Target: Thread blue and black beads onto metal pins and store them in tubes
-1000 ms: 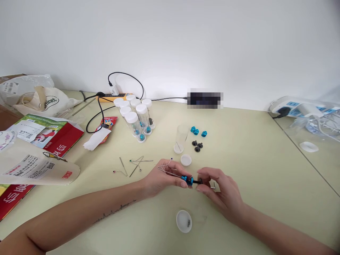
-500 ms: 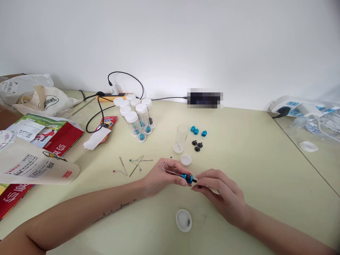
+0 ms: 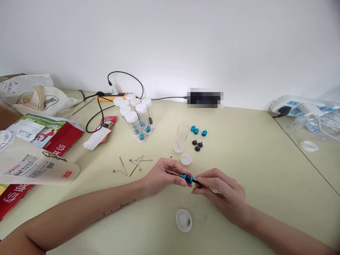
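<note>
My left hand (image 3: 166, 177) pinches a blue metal knob-like part (image 3: 187, 178) between thumb and fingers. A thin bent metal wire (image 3: 168, 171) runs out of its left end, with a small dark bead at the wire's tip. My right hand (image 3: 223, 194) has its fingertips closed on a black flanged screw (image 3: 198, 183), whose shank meets the blue part's right end. How deep the shank sits I cannot tell. Beyond my hands lie loose blue knobs (image 3: 196, 131) and black flanged screws (image 3: 197, 145). Several bent wires (image 3: 136, 165) lie left of my left hand.
A white cap (image 3: 183, 220) holding tiny dark pieces is near me; another cap (image 3: 186, 159) lies beyond my hands beside a clear tube (image 3: 182, 136). Capped tubes (image 3: 132, 120) stand at the back left, near a power strip (image 3: 119, 96). Bags and a box (image 3: 47, 131) fill the left side.
The fingers of my right hand have shifted slightly on the black screw, and more of its head shows. My left hand stays in place with the blue knob.
</note>
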Demonstrator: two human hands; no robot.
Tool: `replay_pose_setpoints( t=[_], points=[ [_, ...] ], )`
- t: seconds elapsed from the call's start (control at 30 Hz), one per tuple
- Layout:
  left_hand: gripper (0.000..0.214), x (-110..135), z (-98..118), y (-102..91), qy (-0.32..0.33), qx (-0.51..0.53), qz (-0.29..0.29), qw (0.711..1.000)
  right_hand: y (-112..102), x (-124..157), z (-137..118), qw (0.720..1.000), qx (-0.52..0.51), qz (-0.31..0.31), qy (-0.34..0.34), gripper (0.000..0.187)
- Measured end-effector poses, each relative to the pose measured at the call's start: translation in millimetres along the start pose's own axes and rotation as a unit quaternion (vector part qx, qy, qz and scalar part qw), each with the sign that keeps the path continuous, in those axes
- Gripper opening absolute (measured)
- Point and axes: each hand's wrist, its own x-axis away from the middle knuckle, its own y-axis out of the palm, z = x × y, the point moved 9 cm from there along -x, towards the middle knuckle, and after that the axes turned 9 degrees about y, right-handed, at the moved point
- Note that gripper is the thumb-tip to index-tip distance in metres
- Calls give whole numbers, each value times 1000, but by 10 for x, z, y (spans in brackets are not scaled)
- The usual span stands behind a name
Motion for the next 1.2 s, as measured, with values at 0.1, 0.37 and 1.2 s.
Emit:
replay_pose_setpoints(
  t=[0.1, 0.37, 1.2],
  points=[
    [22, -1, -1, 7, 3, 7, -7, 1000, 4, 1, 19, 1000, -1, -9, 9, 19],
    [22, 0, 13, 14, 9, -1, -13, 1000, 26, -23, 66, 997, -17, -29, 66, 9],
    [22, -16, 27, -64, 28, -6, 23, 999, 317, 156, 450, 906, -232, -117, 334, 19]
  ],
)
